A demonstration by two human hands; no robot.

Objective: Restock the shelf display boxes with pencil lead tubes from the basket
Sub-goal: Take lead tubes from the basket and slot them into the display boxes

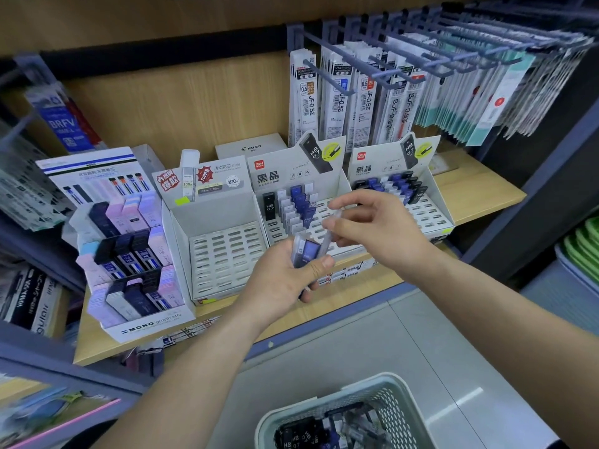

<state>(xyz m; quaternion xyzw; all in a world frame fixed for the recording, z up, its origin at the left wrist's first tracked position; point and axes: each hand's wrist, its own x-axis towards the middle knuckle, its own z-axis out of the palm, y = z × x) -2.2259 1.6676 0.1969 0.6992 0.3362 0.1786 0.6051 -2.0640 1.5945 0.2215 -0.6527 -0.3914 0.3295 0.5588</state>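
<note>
My left hand (285, 280) grips a small bunch of pencil lead tubes (306, 251), blue and clear, in front of the shelf. My right hand (372, 228) pinches one clear tube (330, 233) by its upper part, just above that bunch. Behind both hands stands the middle display box (291, 176), with one black tube and short rows of white and blue tubes. To its left is a slotted display box (223, 254) with no tubes in it. A third box (431, 209) at the right holds blue, white and black tubes. The grey basket (398, 403) with several tubes sits low in front of me.
A tiered MONO display (129, 260) full of tubes stands at the shelf's left. Refill packs hang from hooks (389, 102) above the boxes. A white PILOT box (249, 149) sits behind them. Green trays (583, 247) are stacked at the right. The floor lies under the shelf edge.
</note>
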